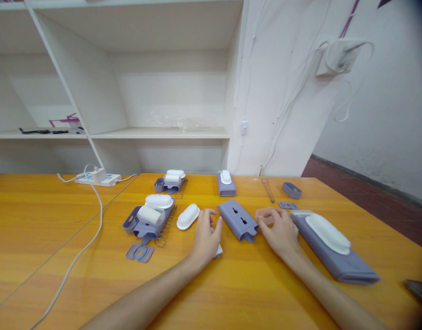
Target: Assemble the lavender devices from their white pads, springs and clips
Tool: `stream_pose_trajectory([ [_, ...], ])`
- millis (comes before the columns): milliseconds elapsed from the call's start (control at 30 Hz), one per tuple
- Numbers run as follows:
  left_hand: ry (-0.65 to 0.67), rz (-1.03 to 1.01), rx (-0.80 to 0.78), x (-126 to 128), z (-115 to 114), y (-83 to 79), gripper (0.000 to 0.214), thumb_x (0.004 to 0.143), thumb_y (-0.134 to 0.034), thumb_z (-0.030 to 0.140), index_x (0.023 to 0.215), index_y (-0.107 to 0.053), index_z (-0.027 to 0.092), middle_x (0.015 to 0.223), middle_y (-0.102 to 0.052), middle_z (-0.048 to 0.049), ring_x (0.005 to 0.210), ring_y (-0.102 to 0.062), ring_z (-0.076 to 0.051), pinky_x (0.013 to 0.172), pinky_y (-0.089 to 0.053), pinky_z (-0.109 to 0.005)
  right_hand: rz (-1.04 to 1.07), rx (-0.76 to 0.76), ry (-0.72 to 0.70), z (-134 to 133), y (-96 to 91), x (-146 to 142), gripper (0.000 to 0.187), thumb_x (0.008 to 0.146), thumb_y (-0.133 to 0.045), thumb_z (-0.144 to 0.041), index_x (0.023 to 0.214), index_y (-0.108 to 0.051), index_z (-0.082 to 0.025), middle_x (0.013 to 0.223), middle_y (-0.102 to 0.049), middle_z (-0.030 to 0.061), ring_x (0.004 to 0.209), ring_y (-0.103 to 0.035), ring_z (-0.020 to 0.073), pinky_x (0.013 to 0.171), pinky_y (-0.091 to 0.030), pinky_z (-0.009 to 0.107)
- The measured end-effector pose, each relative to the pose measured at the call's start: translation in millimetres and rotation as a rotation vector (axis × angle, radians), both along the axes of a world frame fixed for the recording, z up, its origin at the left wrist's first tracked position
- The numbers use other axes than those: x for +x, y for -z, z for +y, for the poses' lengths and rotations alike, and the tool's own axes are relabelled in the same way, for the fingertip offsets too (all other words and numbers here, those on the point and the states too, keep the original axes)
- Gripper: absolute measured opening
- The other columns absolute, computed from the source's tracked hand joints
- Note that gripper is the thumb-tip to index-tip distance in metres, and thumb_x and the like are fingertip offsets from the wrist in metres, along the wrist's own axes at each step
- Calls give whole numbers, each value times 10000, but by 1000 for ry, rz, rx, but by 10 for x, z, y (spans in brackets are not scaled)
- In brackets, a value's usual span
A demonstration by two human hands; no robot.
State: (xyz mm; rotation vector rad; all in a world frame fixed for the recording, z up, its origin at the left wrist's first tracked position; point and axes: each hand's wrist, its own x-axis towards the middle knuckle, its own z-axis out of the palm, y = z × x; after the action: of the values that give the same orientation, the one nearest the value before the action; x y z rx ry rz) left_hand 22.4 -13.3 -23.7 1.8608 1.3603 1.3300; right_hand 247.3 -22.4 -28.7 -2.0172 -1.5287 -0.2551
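My left hand (205, 236) is curled over a small white-and-grey part (218, 251), most of it hidden under the palm. To its left lies a white oval cap with a raised rim (188, 217). A flat purple-grey plastic housing (238, 219) with two dark slots rests between my hands. With thumb and fingers closed, my right hand (281, 229) grips a translucent plastic piece (265, 213) near the housing's right side. Beside that hand lies a larger purple-grey housing (337, 261) bearing a long white oval cap (329, 233).
At left sits a group of purple parts with a white roll (150, 214), a coil spring (167, 227) and flat rings (139, 252). Farther back are another group (173, 185), a capped housing (227, 188), a spring (268, 190) and a purple end cap (292, 189). A power strip (99, 178) trails a cable.
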Motion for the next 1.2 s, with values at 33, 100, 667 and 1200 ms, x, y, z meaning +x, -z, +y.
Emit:
stream_pose_trajectory([
  [33,1,5,1,1,12,15,139,860,-452,312,911,-494,189,772,-468,6,725,-470,-139,688,-375,-270,-13,8,4,-12,0,-12,208,781,-508,-420,834,-573,-230,993,-514,83,960,-511,294,813,-391,460],
  [100,10,6,5,3,25,31,146,872,-433,320,883,-492,188,760,-477,7,715,-472,-137,673,-370,-265,-48,67,-9,-42,-6,-49,213,800,-495,-405,879,-587,-230,1032,-522,90,999,-497,295,854,-362,473],
  [667,256,-314,-162,10,-199,-194,290,918,-309,445,960,-478,213,948,-572,-24,748,-582,-139,591,-457,-241,-260,71,-927,-677,-339,-815,335,826,-536,-345,1129,-542,-202,1071,-559,101,952,-477,255,809,-375,418],
  [1200,568,-21,-88,-55,-133,-191,424,949,-220,370,1277,-459,247,1333,-477,-33,1259,-391,-165,1085,-289,-395,-39,381,-1031,-570,-242,-577,322,916,-358,-424,944,-524,-149,802,-578,83,743,-520,209,667,-396,357],
])
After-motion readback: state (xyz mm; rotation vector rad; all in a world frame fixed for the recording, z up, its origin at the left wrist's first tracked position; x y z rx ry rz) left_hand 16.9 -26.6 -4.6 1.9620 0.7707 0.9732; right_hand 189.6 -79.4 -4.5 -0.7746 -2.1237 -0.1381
